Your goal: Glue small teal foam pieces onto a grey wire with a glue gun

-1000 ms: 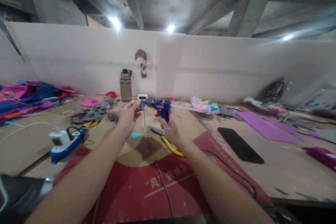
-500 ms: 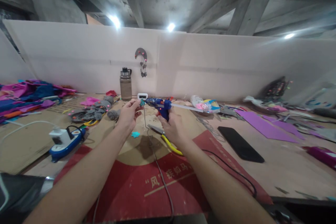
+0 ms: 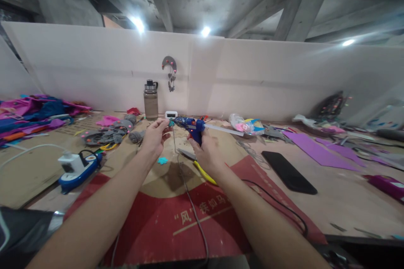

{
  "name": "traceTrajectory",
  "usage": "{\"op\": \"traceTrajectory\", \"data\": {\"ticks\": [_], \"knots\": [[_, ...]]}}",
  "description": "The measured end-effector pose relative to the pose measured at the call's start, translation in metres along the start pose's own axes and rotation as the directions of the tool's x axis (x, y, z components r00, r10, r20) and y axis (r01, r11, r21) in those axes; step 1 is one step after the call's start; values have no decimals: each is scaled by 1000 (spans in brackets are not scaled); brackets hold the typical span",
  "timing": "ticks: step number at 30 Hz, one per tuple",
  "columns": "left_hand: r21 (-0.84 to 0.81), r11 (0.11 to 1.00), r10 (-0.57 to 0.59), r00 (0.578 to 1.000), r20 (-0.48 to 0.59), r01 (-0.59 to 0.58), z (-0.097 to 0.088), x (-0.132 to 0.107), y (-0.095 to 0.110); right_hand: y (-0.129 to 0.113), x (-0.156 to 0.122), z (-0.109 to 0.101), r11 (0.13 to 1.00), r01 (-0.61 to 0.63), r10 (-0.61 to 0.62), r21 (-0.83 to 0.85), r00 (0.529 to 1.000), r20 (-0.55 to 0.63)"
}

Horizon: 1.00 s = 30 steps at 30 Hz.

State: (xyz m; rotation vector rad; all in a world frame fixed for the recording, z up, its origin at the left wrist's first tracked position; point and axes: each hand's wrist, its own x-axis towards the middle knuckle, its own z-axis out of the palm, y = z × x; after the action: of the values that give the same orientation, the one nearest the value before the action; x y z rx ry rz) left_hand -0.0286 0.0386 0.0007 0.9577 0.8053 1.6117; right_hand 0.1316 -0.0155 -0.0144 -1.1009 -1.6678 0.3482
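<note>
My right hand grips the handle of a blue hot glue gun, whose nozzle points left; a white glue stick juts out of its back. My left hand pinches a small teal piece right at the nozzle tip, and a thin grey cord hangs from it down to the table. Both hands are raised above the brown and red cardboard. A teal star-shaped piece lies under my left hand, and yellow-handled scissors lie under my right.
A black phone lies to the right, purple foam sheets beyond it. A blue and white power strip sits at left, grey felt pieces and a water bottle behind. A white partition wall closes the back.
Hardly anything differs: both hands stay together at the glue gun's nozzle, shifted a touch upward in the picture as the view moved slightly.
</note>
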Motion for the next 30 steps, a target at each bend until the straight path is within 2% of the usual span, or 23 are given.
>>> {"op": "traceTrajectory", "data": {"ticks": [30], "knots": [[-8,1000,-3,1000,-4,3,3,-5,5,-4,-1,-1,996,-28,27,-80,1000,-15]]}}
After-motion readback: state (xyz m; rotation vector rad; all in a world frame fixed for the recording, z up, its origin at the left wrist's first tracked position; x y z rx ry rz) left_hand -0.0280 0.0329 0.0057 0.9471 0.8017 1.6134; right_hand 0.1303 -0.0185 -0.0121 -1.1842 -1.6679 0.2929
